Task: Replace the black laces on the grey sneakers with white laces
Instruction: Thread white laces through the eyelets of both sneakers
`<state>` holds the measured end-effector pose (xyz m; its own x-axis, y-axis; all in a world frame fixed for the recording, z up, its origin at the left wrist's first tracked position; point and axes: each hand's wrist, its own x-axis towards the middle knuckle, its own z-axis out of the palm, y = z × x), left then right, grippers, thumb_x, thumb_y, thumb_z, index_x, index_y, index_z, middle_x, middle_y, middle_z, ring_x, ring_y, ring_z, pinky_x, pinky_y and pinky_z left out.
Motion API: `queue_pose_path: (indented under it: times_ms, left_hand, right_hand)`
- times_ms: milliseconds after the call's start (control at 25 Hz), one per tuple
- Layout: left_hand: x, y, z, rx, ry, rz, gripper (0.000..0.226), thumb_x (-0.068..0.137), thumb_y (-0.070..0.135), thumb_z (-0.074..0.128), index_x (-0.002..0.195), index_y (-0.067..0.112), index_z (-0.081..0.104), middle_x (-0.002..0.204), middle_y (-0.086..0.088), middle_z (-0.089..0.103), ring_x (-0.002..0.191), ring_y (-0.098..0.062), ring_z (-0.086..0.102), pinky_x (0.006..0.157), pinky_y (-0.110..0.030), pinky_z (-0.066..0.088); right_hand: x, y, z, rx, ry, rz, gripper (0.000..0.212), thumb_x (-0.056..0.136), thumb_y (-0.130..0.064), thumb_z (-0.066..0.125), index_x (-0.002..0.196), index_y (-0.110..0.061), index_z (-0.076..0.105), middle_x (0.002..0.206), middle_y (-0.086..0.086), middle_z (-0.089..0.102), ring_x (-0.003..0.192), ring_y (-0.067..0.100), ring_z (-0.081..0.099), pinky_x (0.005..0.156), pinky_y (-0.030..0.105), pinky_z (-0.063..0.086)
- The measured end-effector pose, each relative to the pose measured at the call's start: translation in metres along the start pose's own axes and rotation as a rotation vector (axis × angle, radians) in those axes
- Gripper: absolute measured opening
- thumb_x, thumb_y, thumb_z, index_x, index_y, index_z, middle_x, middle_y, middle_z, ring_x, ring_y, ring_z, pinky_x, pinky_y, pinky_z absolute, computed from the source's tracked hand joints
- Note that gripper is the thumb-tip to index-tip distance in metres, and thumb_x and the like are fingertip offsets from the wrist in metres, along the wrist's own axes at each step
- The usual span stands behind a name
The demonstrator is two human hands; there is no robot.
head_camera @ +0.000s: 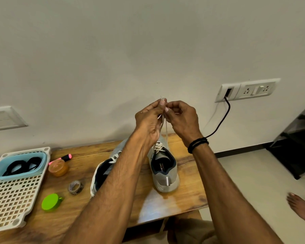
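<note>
- While the two lace tips point(162, 98) are held level, the left hand point(149, 120) and right hand point(180, 118) pinch them side by side with curled fingers, the tips poking out just above the fingertips. I judge this is to even the two lengths before tying.
- The white lace point(165, 129) runs taut from that pinch down to the top eyelets of the sneaker point(164, 173) directly below the hands. Its heel faces the person, and the pull probably keeps the crossings snug.
- A second sneaker point(102, 171) lies under the left forearm, with white lacing on it too.
- The black laces point(21, 166) lie coiled well down-left of the left hand in a tub point(16, 174) on a tray point(12, 199), likely set aside as done with.
- Writing: there is white print on the insole below the right hand, too small to read. Nothing else is legible.
</note>
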<state>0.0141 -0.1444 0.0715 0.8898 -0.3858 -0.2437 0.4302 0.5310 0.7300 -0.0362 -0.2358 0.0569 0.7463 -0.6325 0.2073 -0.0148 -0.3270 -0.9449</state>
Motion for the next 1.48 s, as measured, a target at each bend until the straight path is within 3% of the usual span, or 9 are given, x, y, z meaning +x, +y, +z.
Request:
queue_pose_path:
  times_ms: [200,320,480,680,800,1000,1160,1360,1480]
  left_hand:
    - [-0.002,-0.005,0.002,-0.015,-0.03,-0.022,0.02,0.086,-0.005,0.07,0.105,-0.004,0.071,0.098,-0.011,0.076,0.095,-0.019,0.073,0.09,-0.033,0.058]
    - [-0.001,-0.009,0.002,-0.026,-0.021,-0.018,0.021,0.086,-0.004,0.07,0.107,-0.005,0.07,0.103,-0.012,0.076,0.105,-0.022,0.071,0.095,-0.035,0.056]
    - [-0.001,-0.012,0.003,0.017,-0.019,0.007,0.022,0.085,0.001,0.073,0.107,-0.001,0.072,0.105,-0.01,0.076,0.105,-0.021,0.071,0.096,-0.036,0.056]
    - [-0.005,-0.023,0.005,0.276,0.014,0.106,0.023,0.085,0.014,0.077,0.108,0.011,0.076,0.105,0.0,0.077,0.105,-0.014,0.07,0.09,-0.028,0.057]
    - [-0.006,-0.027,0.007,0.299,-0.011,0.123,0.021,0.089,0.012,0.073,0.11,0.011,0.075,0.107,0.0,0.076,0.106,-0.015,0.07,0.088,-0.028,0.058]
    - [-0.004,-0.028,0.009,0.309,0.005,0.18,0.021,0.092,0.005,0.068,0.113,0.006,0.074,0.106,-0.006,0.076,0.102,-0.019,0.071,0.086,-0.028,0.059]
    - [0.001,-0.029,0.007,0.299,0.014,0.205,0.019,0.092,0.005,0.069,0.11,0.007,0.075,0.102,-0.008,0.077,0.101,-0.025,0.072,0.086,-0.03,0.059]
    - [-0.001,-0.029,0.007,0.275,0.006,0.207,0.02,0.089,0.004,0.071,0.109,0.005,0.075,0.103,-0.008,0.076,0.101,-0.025,0.072,0.087,-0.032,0.06]
    - [0.0,-0.027,0.004,0.291,0.009,0.234,0.029,0.087,0.002,0.073,0.117,0.004,0.071,0.1,-0.007,0.076,0.1,-0.022,0.073,0.09,-0.033,0.059]
  right_hand:
    - [-0.001,0.005,0.001,0.045,0.004,0.009,0.006,0.091,-0.02,0.067,0.092,-0.018,0.072,0.085,-0.001,0.074,0.082,0.015,0.072,0.083,0.044,0.058]
    - [-0.001,0.006,-0.004,0.057,-0.06,0.029,0.01,0.089,-0.02,0.07,0.098,-0.017,0.073,0.09,-0.001,0.075,0.088,0.015,0.071,0.085,0.045,0.058]
    - [-0.002,0.002,-0.007,0.068,0.004,0.017,0.008,0.088,-0.019,0.071,0.096,-0.016,0.072,0.09,-0.001,0.075,0.087,0.011,0.071,0.086,0.036,0.058]
    - [-0.001,0.002,-0.014,0.224,0.109,0.07,0.013,0.093,-0.006,0.062,0.097,-0.009,0.074,0.084,-0.003,0.071,0.069,0.0,0.061,0.067,0.022,0.05]
    - [-0.001,0.004,-0.017,0.279,0.111,0.066,0.01,0.091,-0.007,0.066,0.098,-0.007,0.074,0.079,-0.002,0.07,0.067,0.005,0.061,0.067,0.024,0.05]
    - [-0.002,0.002,-0.014,0.196,0.136,0.002,0.008,0.087,-0.016,0.072,0.089,-0.024,0.072,0.079,-0.002,0.071,0.073,0.011,0.067,0.076,0.04,0.059]
    - [-0.002,0.0,-0.014,0.193,0.13,-0.037,0.007,0.087,-0.018,0.071,0.085,-0.025,0.073,0.078,-0.002,0.073,0.073,0.014,0.069,0.077,0.045,0.059]
    - [-0.003,0.0,-0.013,0.21,0.135,-0.061,0.007,0.088,-0.015,0.07,0.09,-0.019,0.076,0.083,0.0,0.074,0.08,0.018,0.069,0.079,0.046,0.058]
    - [-0.002,0.001,-0.014,0.252,0.116,-0.03,0.008,0.089,-0.014,0.07,0.094,-0.017,0.075,0.086,0.002,0.074,0.081,0.016,0.07,0.079,0.04,0.059]
